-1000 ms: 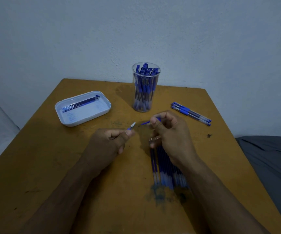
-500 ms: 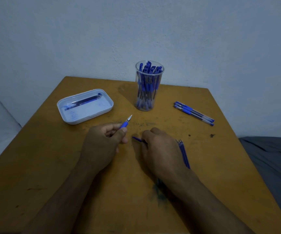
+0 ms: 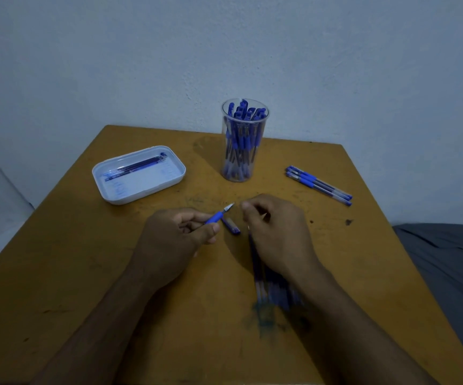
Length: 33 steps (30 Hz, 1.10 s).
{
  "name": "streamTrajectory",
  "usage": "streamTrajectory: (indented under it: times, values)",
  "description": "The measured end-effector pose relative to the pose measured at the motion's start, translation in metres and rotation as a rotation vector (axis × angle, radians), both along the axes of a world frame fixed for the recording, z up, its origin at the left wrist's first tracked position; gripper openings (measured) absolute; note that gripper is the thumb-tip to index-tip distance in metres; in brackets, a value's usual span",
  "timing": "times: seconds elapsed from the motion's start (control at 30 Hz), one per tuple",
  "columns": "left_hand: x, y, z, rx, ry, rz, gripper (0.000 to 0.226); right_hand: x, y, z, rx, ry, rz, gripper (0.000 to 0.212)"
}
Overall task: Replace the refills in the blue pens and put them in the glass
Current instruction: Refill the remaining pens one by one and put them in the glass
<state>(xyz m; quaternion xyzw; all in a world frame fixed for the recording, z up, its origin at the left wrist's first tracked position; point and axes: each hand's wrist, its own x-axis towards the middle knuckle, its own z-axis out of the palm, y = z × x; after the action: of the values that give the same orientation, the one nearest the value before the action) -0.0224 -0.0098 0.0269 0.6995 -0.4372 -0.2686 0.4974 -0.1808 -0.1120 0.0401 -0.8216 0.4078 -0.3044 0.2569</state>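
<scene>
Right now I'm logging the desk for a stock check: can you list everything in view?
Glass: one, clear, far centre, packed with blue pens.
Loose pens: about three, blue, far right.
Tray: one, white, far left, holding dark refills.
Pen cap: one, blue, between the hands.
Refill bundle: count unclear, blue, blurred, under the right wrist.
Table: one, ochre.
Left hand: holds a blue pen.
Right hand: fingers curled; contents unclear.

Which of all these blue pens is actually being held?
The pen in the left hand, tip up; the others stand in the glass or lie loose at the right.
</scene>
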Motion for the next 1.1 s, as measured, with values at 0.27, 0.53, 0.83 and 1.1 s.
streamTrajectory:
  times: [0.27, 0.53, 0.83, 1.1]
  values:
    - [-0.002, 0.001, -0.006, -0.047, -0.164, -0.131, 0.020, -0.001, 0.001, 0.005, 0.452, -0.147, 0.086, 0.043]
    - [-0.001, 0.002, -0.007, -0.035, -0.105, -0.154, 0.016, -0.008, -0.002, 0.012, 0.535, -0.126, 0.189, 0.014]
    - [-0.001, 0.001, -0.008, -0.048, -0.080, -0.149, 0.015, -0.013, -0.007, 0.013, 0.544, -0.067, 0.141, 0.033]
    - [-0.001, 0.001, -0.008, -0.042, -0.083, -0.139, 0.012, -0.015, -0.008, 0.017, 0.569, -0.094, 0.225, 0.014]
